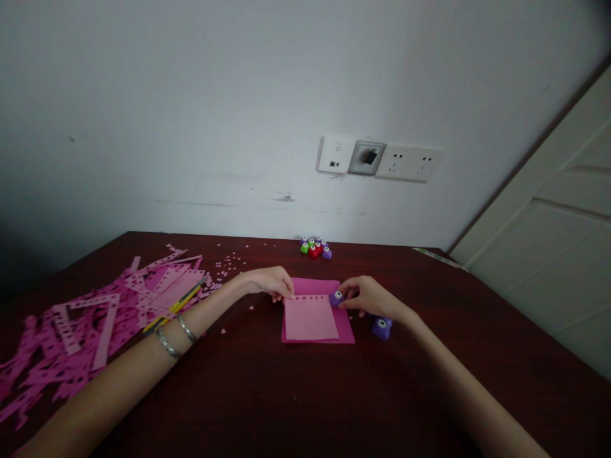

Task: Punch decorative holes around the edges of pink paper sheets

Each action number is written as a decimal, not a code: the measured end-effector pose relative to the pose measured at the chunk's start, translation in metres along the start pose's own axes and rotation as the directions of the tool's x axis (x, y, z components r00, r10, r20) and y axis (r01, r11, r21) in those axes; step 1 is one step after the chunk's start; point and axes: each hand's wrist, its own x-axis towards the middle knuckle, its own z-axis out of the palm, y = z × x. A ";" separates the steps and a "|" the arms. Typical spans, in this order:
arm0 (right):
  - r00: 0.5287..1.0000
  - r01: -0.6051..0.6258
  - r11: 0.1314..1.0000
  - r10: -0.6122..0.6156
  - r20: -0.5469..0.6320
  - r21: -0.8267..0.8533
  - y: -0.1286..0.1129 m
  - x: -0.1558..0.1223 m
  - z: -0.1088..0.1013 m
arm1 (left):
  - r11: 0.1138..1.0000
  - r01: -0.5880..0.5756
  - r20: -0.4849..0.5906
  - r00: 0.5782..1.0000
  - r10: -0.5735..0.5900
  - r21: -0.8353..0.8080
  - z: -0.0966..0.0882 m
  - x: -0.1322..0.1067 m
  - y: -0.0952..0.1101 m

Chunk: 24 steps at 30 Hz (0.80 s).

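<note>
**Punch at the top edge of pink paper**

Desk point(296, 394) of dark red-brown wood stands against a pale grey wall point(191, 95), which carries a row of white socket plates point(379, 159); a cream panelled door point(548, 254) closes the right side. On the desk's left lies a loose heap of magenta paper strips and offcuts point(71, 331), with yellow and dark pencils point(174, 306) on top.

Near the middle lies a dark pink paper sheet point(346, 327) with a smaller light pink paper sheet point(310, 318) on top of it. A row of small holes runs along that upper sheet's far edge.

The left hand point(267, 281), with two silver bangles point(174, 337) on its wrist, has its fingers bent down onto the light sheet's far left corner; whether its grip pinches or only presses I cannot tell. The right hand point(370, 296) has its grip closed around a small purple plastic craft punch point(336, 298), set at the sheet's far right corner.

A second purple punch point(382, 327) sits just beside the right wrist. A cluster of green, red and purple punches point(315, 247) stands by the wall, and tiny pink paper chips point(229, 262) are scattered nearby.

The paper looks thin, light and limp, likely to slide, so it is best pinned flat close to the punch. The punch seems hard and light, best held by its sides.
</note>
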 end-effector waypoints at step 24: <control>1.000 0.003 1.000 -0.003 -0.020 -0.023 0.001 0.001 0.002 | 0.999 -0.033 0.017 0.999 0.033 -0.009 -0.003 0.006 -0.010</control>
